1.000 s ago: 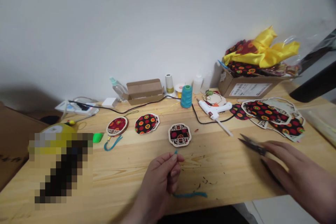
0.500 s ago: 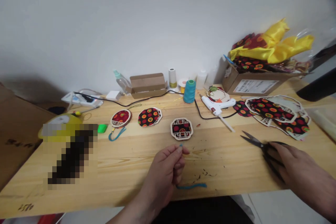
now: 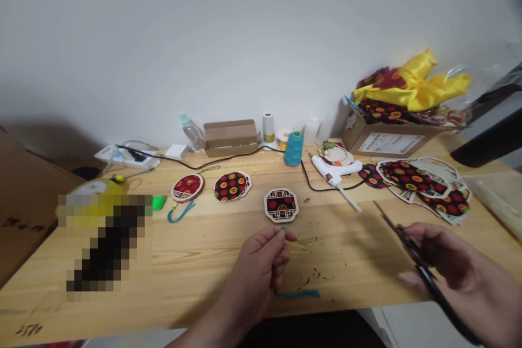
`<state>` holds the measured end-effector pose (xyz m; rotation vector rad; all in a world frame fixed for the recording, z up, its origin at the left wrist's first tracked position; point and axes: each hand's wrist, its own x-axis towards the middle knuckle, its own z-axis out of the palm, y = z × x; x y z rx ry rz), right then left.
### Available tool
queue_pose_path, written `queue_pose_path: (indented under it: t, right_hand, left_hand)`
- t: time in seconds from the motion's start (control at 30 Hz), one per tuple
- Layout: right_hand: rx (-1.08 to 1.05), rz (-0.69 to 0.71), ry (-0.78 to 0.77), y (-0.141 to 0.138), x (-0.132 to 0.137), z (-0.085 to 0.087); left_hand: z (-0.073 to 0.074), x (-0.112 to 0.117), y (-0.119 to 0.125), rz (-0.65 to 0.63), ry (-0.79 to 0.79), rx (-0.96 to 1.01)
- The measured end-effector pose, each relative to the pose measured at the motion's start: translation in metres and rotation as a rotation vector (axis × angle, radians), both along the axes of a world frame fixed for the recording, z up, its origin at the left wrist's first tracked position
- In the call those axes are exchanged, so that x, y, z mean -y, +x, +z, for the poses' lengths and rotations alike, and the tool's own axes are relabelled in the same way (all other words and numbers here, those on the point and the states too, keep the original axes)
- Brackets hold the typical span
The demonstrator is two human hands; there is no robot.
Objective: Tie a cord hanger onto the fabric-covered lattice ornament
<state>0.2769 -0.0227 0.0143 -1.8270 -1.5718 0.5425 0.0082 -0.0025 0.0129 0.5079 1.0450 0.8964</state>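
My left hand (image 3: 265, 258) is closed in a pinch on a blue cord (image 3: 299, 294); a small blue end shows at the fingertips and the tail hangs out below the fist. My right hand (image 3: 452, 277) holds black scissors (image 3: 411, 253) lifted over the right side of the table, blades pointing away and up-left. Just beyond my left hand lies a wooden lattice frame (image 3: 281, 205) with dark red patterned fabric. Farther left are an octagonal fabric piece (image 3: 232, 186) and a round framed piece (image 3: 187, 187) with a blue cord loop (image 3: 180, 212).
A white glue gun (image 3: 336, 174) lies beside a blue thread spool (image 3: 294, 148). Fabric-covered frames (image 3: 424, 185) pile up at right, below a cardboard box (image 3: 387, 136) with yellow cloth. A small open carton (image 3: 230, 138) stands at the wall. Dark scraps (image 3: 316, 277) dot the table.
My right hand has picked the scissors up off the table and turned them, so they are now seen edge-on. My left hand stays almost still with the cord.
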Motion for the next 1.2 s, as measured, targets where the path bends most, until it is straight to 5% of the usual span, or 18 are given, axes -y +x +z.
queue_pose_path:
  t: [0.2,0.33,0.57,0.87,1.2]
  right_hand:
    - [-0.112,0.397,-0.454,-0.049,-0.013,0.029]
    - [-0.015,0.557,-0.505,-0.055,-0.018,0.032]
    - [0.093,0.633,-0.584,-0.066,-0.028,0.025]
    - [-0.018,0.668,-0.504,-0.078,-0.034,0.016]
    - [-0.084,0.713,-0.600,-0.076,-0.040,0.011]
  left_hand:
    - [0.001,0.001,-0.002,0.005,0.009,-0.008]
    - [-0.001,0.002,0.000,0.006,0.000,-0.024]
    - [-0.002,-0.001,0.001,-0.013,0.021,-0.074]
    - [-0.008,0.001,0.002,-0.112,0.036,-0.129]
    - [-0.009,-0.002,-0.001,-0.147,0.079,-0.183]
